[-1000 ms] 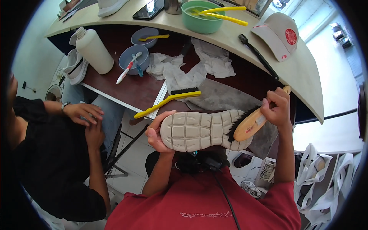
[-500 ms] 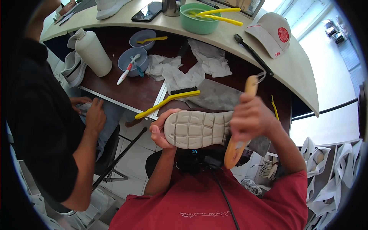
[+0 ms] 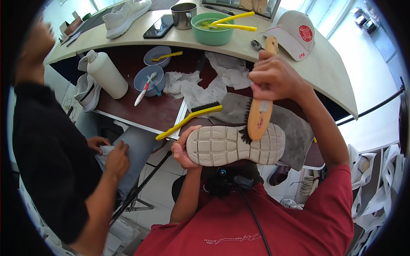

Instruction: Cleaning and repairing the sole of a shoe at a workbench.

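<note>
My left hand (image 3: 186, 148) grips the heel end of a shoe (image 3: 213, 147), whose pale, grooved sole faces up. Closed round the handle of a wooden brush (image 3: 261, 117), my right hand (image 3: 277, 79) is above the shoe. The dark bristles touch or nearly touch the sole near its middle. A yellow-handled brush (image 3: 188, 121) with black bristles lies just beyond my left hand. Under and behind the shoe is a grey cloth (image 3: 282, 123); the shoe's upper is hidden below the sole.
White crumpled cloths (image 3: 188, 87), two bluish bowls (image 3: 154, 73) holding small brushes, and a white bottle (image 3: 106, 74) are on the dark desk. The raised counter bears a green basin (image 3: 213, 36), metal mug (image 3: 183, 16), phone (image 3: 158, 27), white shoe (image 3: 126, 17) and cap (image 3: 292, 34). A person (image 3: 55, 162) stands close on the left.
My right hand has moved up and away with the wooden brush, from the near edge of the sole toward the counter. More of the sole's toe half shows now. The view has shifted slightly.
</note>
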The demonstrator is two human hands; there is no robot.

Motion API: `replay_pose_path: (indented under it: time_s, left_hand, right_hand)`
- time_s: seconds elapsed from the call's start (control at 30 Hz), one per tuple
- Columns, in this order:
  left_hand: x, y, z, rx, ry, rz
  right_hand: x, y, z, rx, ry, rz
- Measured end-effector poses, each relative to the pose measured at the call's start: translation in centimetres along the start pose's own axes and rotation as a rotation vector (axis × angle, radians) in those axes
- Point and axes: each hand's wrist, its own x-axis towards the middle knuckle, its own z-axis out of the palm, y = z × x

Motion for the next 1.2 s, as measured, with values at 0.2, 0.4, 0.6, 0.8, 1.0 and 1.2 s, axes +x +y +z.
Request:
replay_pose_path:
  time_s: [0.2, 0.4, 0.6, 0.8, 1.0, 1.2]
  left_hand:
    - [0.2, -0.6, 0.1, -0.142, -0.063, -0.058]
    - [0.8, -0.3, 0.0, -0.083, -0.056, -0.022]
    - [0.8, 0.1, -0.1, -0.324, -0.041, -0.077]
    - [1.1, -0.5, -1.4, -0.119, -0.060, 0.069]
    - [1.6, 1.8, -2.7, 0.046, -0.295, -0.023]
    - [4.3, 9.8, 3.8, 0.866, -0.853, 0.237]
  right_hand:
    - [-4.2, -7.9, 2.7, 0.279, 0.021, -0.211]
    - [-12.1, -5.4, 3.7, 0.123, 0.258, 0.283]
    - [-16.6, -7.0, 3.5, 0.164, 0.356, 0.332]
    - [-16.4, -11.6, 6.1, 0.214, 0.500, 0.482]
    - [-19.3, -13.6, 5.9, 0.128, 0.554, 1.003]
    - [-19.6, -16.2, 7.5, 0.211, 0.640, 1.230]
